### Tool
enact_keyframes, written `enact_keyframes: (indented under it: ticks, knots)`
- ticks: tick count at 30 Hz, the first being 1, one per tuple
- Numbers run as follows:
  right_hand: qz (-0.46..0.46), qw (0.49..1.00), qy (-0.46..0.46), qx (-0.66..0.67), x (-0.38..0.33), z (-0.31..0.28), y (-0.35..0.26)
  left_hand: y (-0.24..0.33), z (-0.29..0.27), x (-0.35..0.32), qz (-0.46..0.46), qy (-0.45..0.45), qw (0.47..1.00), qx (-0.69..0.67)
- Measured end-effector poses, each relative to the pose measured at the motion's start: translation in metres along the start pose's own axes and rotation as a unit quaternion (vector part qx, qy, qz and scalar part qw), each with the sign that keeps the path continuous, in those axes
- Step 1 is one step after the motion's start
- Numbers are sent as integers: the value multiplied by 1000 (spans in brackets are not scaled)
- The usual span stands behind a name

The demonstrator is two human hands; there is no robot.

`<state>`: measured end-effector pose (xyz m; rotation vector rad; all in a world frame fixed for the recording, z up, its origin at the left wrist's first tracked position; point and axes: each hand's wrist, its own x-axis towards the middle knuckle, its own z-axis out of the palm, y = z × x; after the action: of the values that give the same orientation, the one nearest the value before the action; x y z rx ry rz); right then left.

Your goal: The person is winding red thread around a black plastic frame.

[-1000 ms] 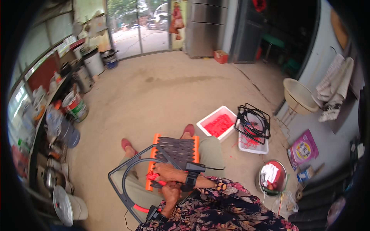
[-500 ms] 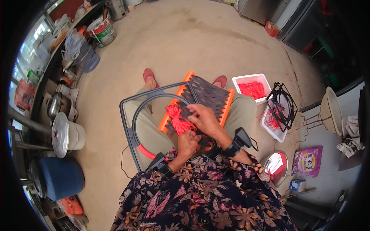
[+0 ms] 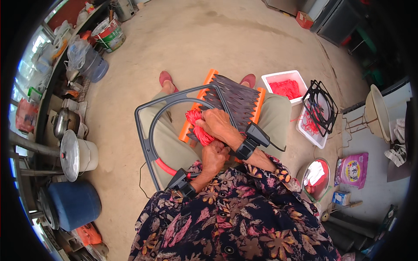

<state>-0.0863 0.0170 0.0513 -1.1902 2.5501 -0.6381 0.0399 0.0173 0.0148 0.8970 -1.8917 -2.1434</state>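
A tied bundle of red cord point(image 3: 203, 135) lies over my lap, inside a dark grey square frame with a round ring point(image 3: 143, 130). Fingers of my right hand point(image 3: 217, 123) are wrapped round the upper middle of the bundle. Closed at its lower end is my left hand point(image 3: 213, 157), thumb and fingers pinched on cord there; its fingertips are partly hidden. Red cord winding point(image 3: 165, 169) covers the lower left of the ring. Beneath the hands, across my thighs, rests a rack with orange side bars and dark jagged slats point(image 3: 235, 98).
At right, a white box of red cord point(image 3: 266, 82) stands beside a second white tray point(image 3: 320, 151) with dark frames point(image 3: 321, 108) on it. A basin point(image 3: 323, 191) holds white cloth. A lidded white pot point(image 3: 89, 154) and blue barrel point(image 3: 76, 204) stand left.
My right hand has moved left and closed over the bundle, where before it hovered at its right side. The left hand stays at the lower end. The view has shifted slightly.
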Motion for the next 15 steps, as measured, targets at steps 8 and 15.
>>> enact_keyframes:
  ticks: [8,15]
  knots:
    - [-37,996,-7,-76,-2,29,-15,-16,-9,2,48,-5,986,162]
    - [9,898,-29,438,10,12,4,-32,0,10,71,23,994,81]
